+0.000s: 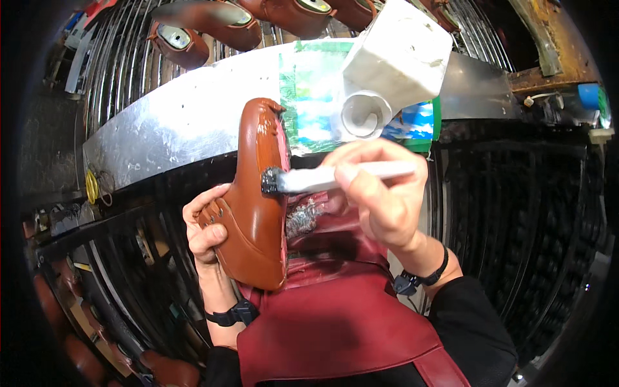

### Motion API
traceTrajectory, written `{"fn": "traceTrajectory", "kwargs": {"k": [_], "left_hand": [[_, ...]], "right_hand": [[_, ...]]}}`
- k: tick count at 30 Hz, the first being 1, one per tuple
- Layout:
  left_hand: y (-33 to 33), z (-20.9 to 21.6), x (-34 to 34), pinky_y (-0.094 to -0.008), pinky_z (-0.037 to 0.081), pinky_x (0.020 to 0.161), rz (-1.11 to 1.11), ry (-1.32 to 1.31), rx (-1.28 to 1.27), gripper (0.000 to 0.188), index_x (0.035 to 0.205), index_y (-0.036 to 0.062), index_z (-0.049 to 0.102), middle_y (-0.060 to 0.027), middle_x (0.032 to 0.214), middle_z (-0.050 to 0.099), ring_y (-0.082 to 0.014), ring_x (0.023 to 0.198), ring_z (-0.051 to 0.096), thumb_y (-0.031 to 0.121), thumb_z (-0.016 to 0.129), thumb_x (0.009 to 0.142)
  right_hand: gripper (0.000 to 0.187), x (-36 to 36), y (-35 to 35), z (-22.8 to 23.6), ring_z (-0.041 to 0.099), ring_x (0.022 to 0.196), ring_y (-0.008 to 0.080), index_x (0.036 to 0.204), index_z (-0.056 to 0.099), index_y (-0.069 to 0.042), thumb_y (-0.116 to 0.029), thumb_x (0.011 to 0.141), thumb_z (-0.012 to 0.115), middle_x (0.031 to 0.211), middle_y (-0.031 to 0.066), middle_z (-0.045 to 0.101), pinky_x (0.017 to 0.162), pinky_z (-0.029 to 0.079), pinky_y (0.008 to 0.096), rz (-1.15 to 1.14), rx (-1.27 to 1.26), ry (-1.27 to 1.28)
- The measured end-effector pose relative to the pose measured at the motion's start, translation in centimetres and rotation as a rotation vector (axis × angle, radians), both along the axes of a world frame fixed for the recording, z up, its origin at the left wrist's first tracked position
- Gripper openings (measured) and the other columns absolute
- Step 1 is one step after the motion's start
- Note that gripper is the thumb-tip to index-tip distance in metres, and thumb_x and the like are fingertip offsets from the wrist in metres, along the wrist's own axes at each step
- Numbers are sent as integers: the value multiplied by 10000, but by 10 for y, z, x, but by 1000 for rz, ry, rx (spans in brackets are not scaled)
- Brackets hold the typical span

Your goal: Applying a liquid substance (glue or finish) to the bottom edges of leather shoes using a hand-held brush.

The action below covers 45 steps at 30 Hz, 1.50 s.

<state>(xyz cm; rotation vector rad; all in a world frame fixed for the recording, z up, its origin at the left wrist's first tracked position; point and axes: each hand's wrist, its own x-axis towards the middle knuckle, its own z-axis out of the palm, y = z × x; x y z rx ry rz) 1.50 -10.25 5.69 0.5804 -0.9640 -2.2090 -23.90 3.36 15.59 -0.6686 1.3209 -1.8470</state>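
Observation:
My left hand [205, 227] grips a brown leather shoe upper [255, 219] near its lace holes, fingers wrapped round it. The shoe is turned on its side with the toe toward me, its pink lower edge facing right. In my right hand [387, 197] is a brush [316, 179] with a white handle and dark bristles, held level between thumb and fingers. Its bristles touch the side of the shoe close to that lower edge. Part of the leather toward the heel looks wet and shiny. Below the shoe spreads a dark red apron [322, 322].
Ahead lies a metal worktop [187, 103] with a green-taped sheet [309, 71]. A white plastic container [400, 55] with a round opening stands on it. Beyond, several brown shoes [180, 48] rest on a roller rack [119, 84]. More brown shoes [171, 371] sit at lower left.

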Motion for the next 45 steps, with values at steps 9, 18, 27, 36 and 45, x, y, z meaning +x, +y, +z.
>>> {"fn": "traceTrajectory", "kwargs": {"k": [9, 18, 27, 36, 45], "left_hand": [[-8, 1, -10, -457, 546, 1084, 16, 26, -49, 710, 1402, -153, 569, -260, 1331, 686, -343, 1193, 709, 253, 757, 851], [-9, 19, -18, -382, 568, 1036, 86, -2, -30, 575, 1419, -122, 546, -220, 1303, 699, -276, 1137, 726, 226, 630, 969], [-6, 27, -25, -380, 584, 993, 99, 133, 255, 436, 1369, -39, 595, -164, 1250, 713, -233, 1099, 723, 277, 552, 1072], [21, 24, -53, -356, 578, 967, 381, -399, -719, 424, 1388, -23, 605, -130, 1244, 725, -231, 1075, 728, 151, 679, 1009], [38, 12, -57, -348, 576, 1002, 506, -621, -1021, 429, 1413, -35, 593, -130, 1330, 690, -216, 1156, 700, 129, 661, 1022]], "right_hand": [[181, 46, 41, -19, 756, 843, 251, 948, 722, 93, -15, 843, 823, 951, 210, 759, 761, 595, 345, 137, -166, 354], [157, 35, 38, 1, 707, 698, 157, 933, 726, 76, -7, 820, 797, 862, 144, 758, 630, 550, 275, 182, -55, 319], [252, 10, 19, 36, 739, 818, 263, 930, 704, 85, 10, 694, 753, 933, 235, 754, 743, 601, 357, 371, -281, 667], [387, -17, -24, 59, 736, 907, 287, 957, 710, 100, 0, 589, 641, 969, 253, 760, 853, 606, 407, 493, -364, 583], [302, -79, -82, 24, 756, 865, 148, 1029, 806, 18, -2, 732, 754, 994, 111, 805, 800, 616, 283, 555, -217, 625]]}}
